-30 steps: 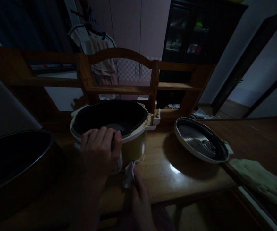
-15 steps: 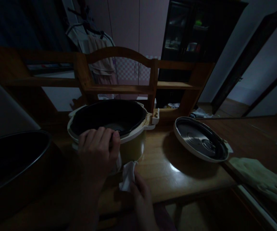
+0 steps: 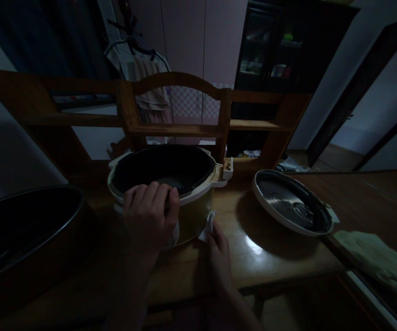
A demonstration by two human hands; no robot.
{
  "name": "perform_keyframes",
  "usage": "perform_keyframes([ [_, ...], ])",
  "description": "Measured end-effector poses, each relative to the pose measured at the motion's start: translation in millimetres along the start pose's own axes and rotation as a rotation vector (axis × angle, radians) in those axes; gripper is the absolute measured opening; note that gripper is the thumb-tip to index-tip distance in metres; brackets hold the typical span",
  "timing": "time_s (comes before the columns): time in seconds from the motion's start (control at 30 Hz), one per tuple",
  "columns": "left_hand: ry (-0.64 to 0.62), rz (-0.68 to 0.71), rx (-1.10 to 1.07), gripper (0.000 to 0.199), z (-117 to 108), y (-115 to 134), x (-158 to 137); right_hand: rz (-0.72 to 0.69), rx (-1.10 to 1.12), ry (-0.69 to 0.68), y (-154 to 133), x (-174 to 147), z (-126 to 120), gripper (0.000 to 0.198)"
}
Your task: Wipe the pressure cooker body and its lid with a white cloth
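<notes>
A rice cooker (image 3: 193,216) with a pale rim and dark inside stands without its lid on the wooden desk. My left hand (image 3: 150,209) is closed over the near edge of its rim, fingers curled over and thumb to the right. Low on the cooker's right side, my right hand (image 3: 219,243) pinches a white cloth (image 3: 208,228) against or close by the outer wall. The round lid (image 3: 293,204) lies inner side up on the desk to the right, apart from both hands.
A large dark pot (image 3: 57,225) stands at the left. Behind the cooker rises a wooden shelf rack (image 3: 178,129). A pale crumpled cloth (image 3: 374,253) lies at the lower right, past the desk (image 3: 281,257). Clothes (image 3: 152,92) hang farther back.
My right hand has moved right and up with the white cloth, along the cooker's lower side. My left hand stays on the rim. The view has shifted slightly.
</notes>
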State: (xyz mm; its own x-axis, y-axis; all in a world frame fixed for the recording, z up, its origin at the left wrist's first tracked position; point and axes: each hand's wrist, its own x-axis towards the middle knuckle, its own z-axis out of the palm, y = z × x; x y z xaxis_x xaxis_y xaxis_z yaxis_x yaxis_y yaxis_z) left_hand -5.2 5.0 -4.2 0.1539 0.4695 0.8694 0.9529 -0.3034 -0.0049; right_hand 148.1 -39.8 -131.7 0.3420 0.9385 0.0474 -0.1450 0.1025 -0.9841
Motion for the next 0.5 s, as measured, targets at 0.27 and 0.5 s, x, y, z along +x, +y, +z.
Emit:
perform_keyframes([
  [0.27, -0.016, -0.013, 0.010, 0.015, -1, 1, 0, -0.001, 0.000, 0.000, 14, -29, 6, 0.051],
  [0.5, -0.012, -0.006, 0.025, 0.015, -2, 1, 0, -0.019, -0.005, -0.041, 13, -38, 9, 0.050],
])
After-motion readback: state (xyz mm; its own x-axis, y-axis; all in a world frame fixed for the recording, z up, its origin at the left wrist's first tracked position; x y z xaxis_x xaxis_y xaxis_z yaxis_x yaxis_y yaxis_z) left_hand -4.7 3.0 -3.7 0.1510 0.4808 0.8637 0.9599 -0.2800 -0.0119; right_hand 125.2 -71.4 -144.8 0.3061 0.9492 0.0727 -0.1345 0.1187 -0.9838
